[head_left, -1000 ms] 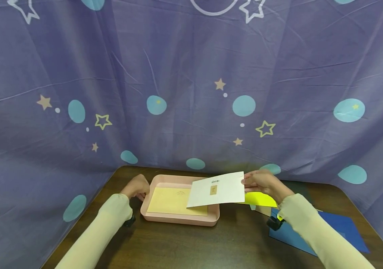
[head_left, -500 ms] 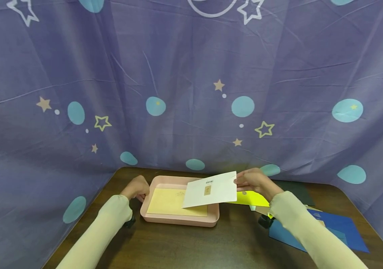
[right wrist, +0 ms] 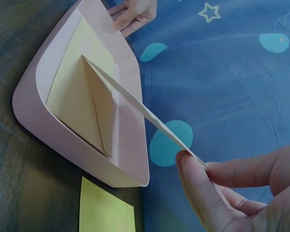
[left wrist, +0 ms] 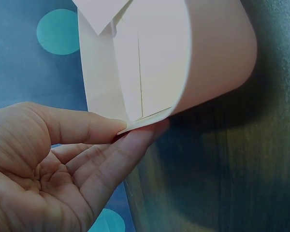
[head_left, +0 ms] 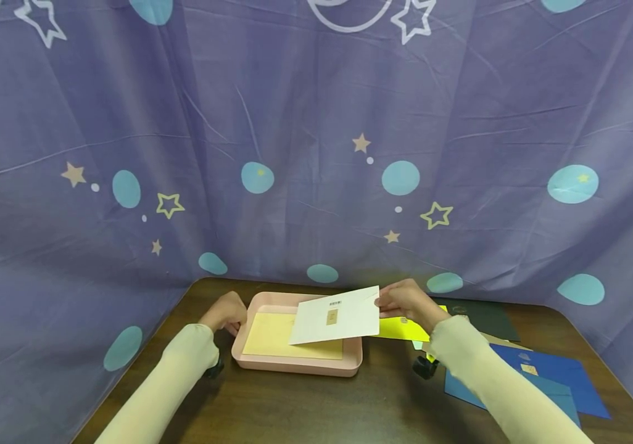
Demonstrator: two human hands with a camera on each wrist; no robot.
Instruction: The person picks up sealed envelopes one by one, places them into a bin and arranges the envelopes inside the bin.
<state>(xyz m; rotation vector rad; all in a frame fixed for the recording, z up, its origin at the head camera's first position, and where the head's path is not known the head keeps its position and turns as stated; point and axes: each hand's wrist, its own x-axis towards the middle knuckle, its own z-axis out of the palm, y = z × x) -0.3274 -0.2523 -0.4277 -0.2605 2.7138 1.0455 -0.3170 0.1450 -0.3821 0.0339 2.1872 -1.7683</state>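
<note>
While the left hand [head_left: 226,311] pinches the left rim of the shallow pink plastic tray [head_left: 300,365] holding a cream envelope [head_left: 272,336], the right hand [head_left: 405,303] pinches a white paper envelope [head_left: 335,316] tilted over its right end.

Yellow envelope [head_left: 405,328], blue envelopes [head_left: 538,376], dark green envelope [head_left: 485,317] on brown table [head_left: 316,407]; starry purple cloth [head_left: 316,135] behind.

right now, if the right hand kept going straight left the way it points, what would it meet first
Probably the pink tray: the right hand pinches the white envelope, whose far edge already hangs over the yellow envelope inside it. Depth is uncertain.
</note>
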